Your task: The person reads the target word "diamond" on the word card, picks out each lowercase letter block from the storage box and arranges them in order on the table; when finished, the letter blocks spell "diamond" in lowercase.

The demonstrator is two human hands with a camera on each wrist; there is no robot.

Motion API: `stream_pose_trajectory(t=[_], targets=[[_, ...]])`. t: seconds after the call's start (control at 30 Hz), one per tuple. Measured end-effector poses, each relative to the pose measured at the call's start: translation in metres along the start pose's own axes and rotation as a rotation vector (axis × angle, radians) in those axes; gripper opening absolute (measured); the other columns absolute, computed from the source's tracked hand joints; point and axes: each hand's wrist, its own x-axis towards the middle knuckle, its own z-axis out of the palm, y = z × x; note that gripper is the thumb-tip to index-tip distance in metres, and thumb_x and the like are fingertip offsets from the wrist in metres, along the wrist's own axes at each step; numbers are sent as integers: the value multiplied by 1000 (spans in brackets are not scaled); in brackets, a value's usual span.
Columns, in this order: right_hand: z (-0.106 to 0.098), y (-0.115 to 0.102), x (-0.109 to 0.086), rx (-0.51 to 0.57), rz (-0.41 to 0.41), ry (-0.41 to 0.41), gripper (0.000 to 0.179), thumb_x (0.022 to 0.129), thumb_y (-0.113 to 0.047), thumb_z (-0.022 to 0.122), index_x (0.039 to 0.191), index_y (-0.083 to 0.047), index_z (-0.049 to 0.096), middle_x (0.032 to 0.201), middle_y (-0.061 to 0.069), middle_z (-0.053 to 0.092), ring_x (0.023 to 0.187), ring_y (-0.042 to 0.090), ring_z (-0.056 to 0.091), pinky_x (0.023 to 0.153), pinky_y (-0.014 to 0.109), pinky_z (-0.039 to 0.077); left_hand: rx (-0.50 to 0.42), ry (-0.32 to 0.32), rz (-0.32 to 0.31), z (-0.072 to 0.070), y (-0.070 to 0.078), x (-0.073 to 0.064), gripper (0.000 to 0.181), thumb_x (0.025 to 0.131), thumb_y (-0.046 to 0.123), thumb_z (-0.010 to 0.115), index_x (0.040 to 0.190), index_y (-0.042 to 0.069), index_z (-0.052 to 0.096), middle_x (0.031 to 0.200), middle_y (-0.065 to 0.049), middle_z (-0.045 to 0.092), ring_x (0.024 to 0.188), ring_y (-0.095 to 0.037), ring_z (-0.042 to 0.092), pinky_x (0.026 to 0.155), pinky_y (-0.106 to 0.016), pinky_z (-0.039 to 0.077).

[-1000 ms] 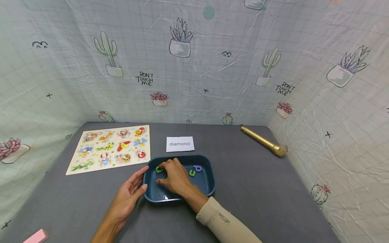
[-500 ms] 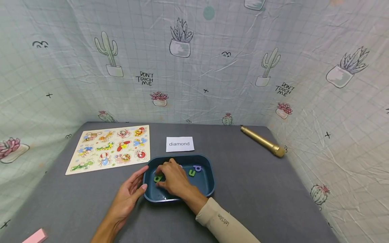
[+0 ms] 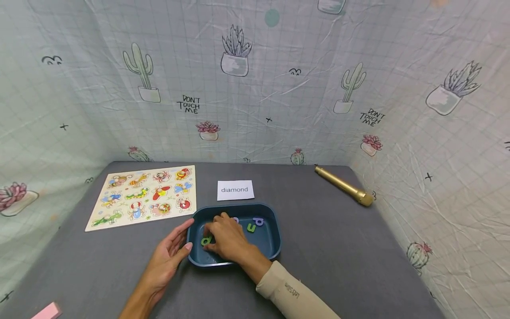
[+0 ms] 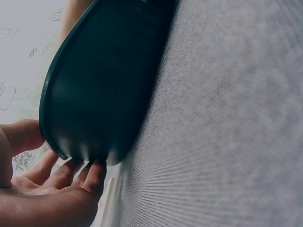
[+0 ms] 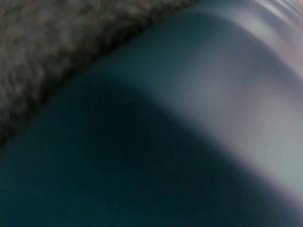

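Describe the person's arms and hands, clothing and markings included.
The left hand is gloveless, and no sleeve shows on its visible forearm. The right hand, also gloveless, emerges from a beige sleeve with small dark lettering.

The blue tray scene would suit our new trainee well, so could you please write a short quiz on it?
1. Multiple choice: in the head view, which thing lies to the right of the blue tray?
A. the insect puzzle board
B. the gold microphone
C. the pink block
2. True or false: of the two hands, the right hand is inside the tray, while the left hand is at its outer side.
3. Fill in the gap: the white card beyond the tray reads "____".

Key: 1. B; 2. true; 3. diamond.
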Motion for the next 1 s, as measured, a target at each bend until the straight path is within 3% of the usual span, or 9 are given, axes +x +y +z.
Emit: stream_pose_trajectory(t=[0.2, 0.27, 0.53, 0.8, 1.0], targets=[[1, -1, -4, 7, -44, 76, 25, 87, -36, 89, 109, -26, 82, 98, -8, 67, 89, 8, 47, 73, 20, 40, -2, 17, -5, 2, -2, -3, 61, 108, 16, 62, 164, 20, 38, 173, -9, 32, 161, -26, 28, 112, -6, 38], [0, 0, -5, 14, -46, 113, 25, 87, -35, 89, 110, -27, 82, 100, -8, 66, 92, 8, 48, 77, 21, 43, -8, 16, 8, 3, -3, -3, 61, 108, 15, 63, 164, 20, 38, 173, -9, 34, 159, -25, 29, 105, 0, 37], [-18, 5, -17, 101, -82, 228, 22, 87, -31, 89, 108, -26, 83, 104, -9, 67, 97, 8, 52, 85, 22, 48, -12, 7, 25, 2, -1, -2, 61, 108, 15, 63, 164, 19, 38, 173, -9, 33, 160, -25, 28, 106, 0, 36], [-38, 22, -39, 161, -30, 223, 23, 86, -26, 91, 107, -26, 84, 105, -8, 68, 98, 8, 52, 83, 23, 49, 16, 23, -5, 0, 1, 1, 63, 107, 20, 65, 164, 23, 39, 174, -4, 31, 163, -24, 24, 108, 0, 32], [-55, 44, -56, 197, 28, 265, 26, 84, -21, 93, 109, -22, 84, 105, -2, 71, 98, 13, 53, 85, 34, 51, 10, 27, -9, 1, -1, 1, 61, 108, 15, 63, 164, 22, 39, 175, -3, 30, 163, -23, 23, 106, 1, 31]])
